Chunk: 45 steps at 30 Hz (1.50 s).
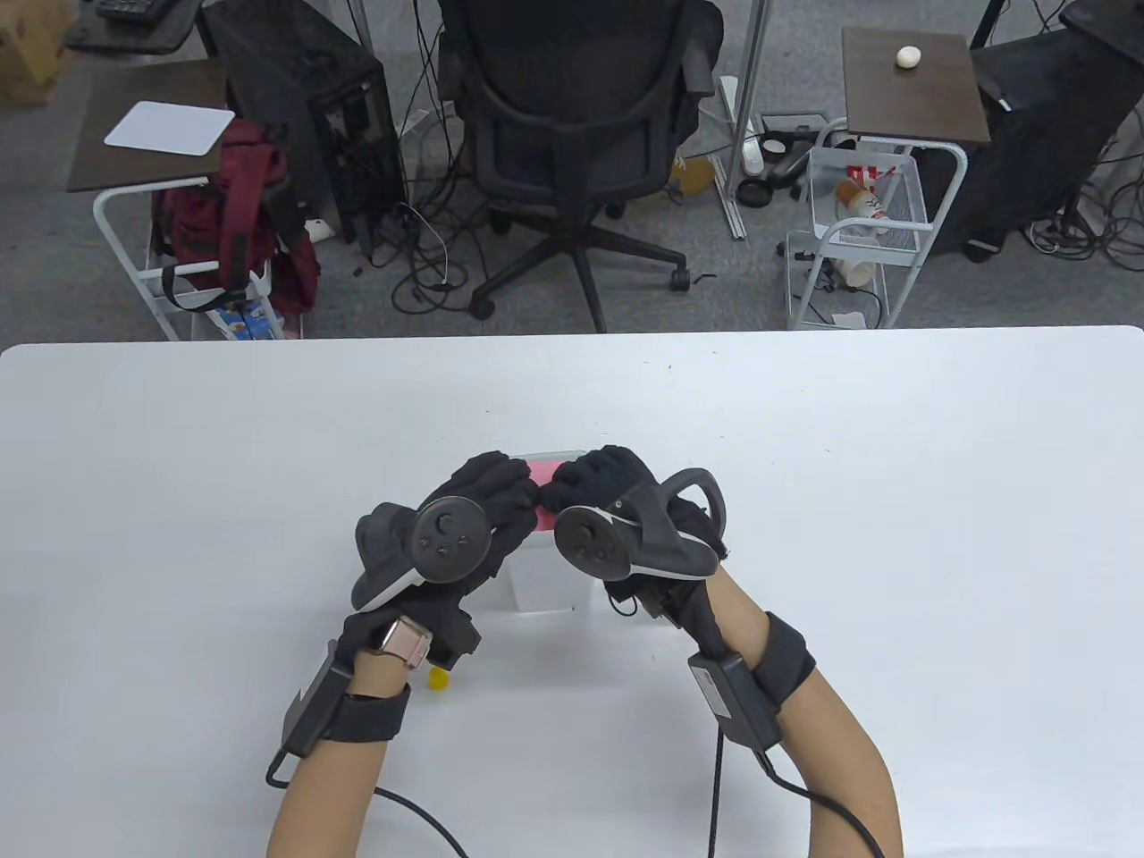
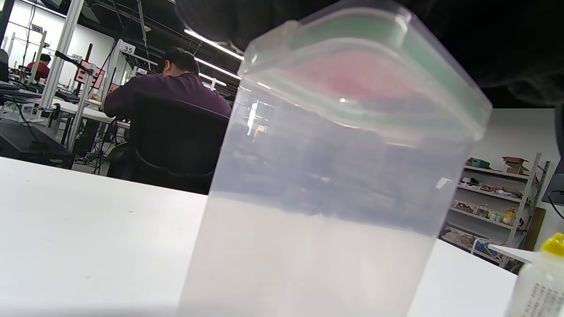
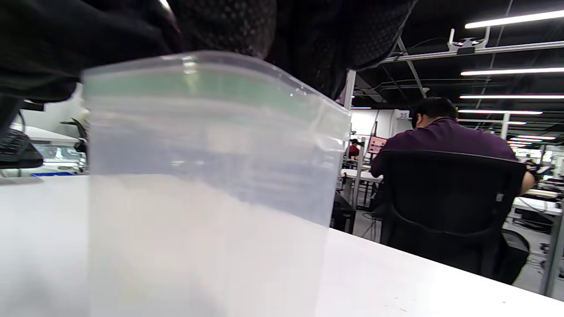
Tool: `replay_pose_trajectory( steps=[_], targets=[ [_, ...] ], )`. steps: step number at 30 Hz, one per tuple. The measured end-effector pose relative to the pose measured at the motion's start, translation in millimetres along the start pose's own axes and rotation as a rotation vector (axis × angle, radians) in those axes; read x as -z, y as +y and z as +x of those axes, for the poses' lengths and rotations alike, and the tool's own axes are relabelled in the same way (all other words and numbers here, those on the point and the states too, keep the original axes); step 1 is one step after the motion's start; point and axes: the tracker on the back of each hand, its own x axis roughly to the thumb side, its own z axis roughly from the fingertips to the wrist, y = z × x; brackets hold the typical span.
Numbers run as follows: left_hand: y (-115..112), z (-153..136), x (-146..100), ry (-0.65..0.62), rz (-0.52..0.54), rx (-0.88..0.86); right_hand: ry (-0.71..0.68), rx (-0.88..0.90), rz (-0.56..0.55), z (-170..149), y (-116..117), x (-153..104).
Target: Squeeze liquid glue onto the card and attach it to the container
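Note:
A clear plastic container (image 1: 547,581) with a green-rimmed lid stands upright on the white table (image 1: 894,465). It fills the left wrist view (image 2: 335,198) and the right wrist view (image 3: 207,189). A pink card (image 1: 543,472) lies on the lid and shows through it in the left wrist view (image 2: 352,75). My left hand (image 1: 496,496) and right hand (image 1: 594,478) both rest on top of the lid, fingers pressing on the card from either side. A glue bottle with a yellow cap (image 1: 438,679) stands under my left wrist; it also shows in the left wrist view (image 2: 544,281).
An office chair (image 1: 572,134) and side tables stand beyond the table's far edge.

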Motion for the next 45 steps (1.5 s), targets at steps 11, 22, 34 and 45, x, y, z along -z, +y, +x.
replay_pose_trajectory(
  steps=[11, 22, 34, 45],
  targets=[
    [-0.5, -0.2, -0.2, 0.003, 0.004, -0.013, 0.067, 0.053, -0.003, -9.6, -7.6, 3.2],
    [-0.3, -0.2, -0.2, -0.004, 0.008, -0.012, 0.115, -0.112, 0.028, -2.3, 8.7, 19.3],
    [-0.4, -0.7, -0.9, -0.001, 0.011, -0.019, -0.083, -0.036, -0.013, 9.0, -6.1, -14.9],
    [-0.4, -1.1, -1.0, -0.002, 0.013, -0.019, 0.131, -0.049, 0.059, -6.4, 1.2, 19.5]
  ],
)
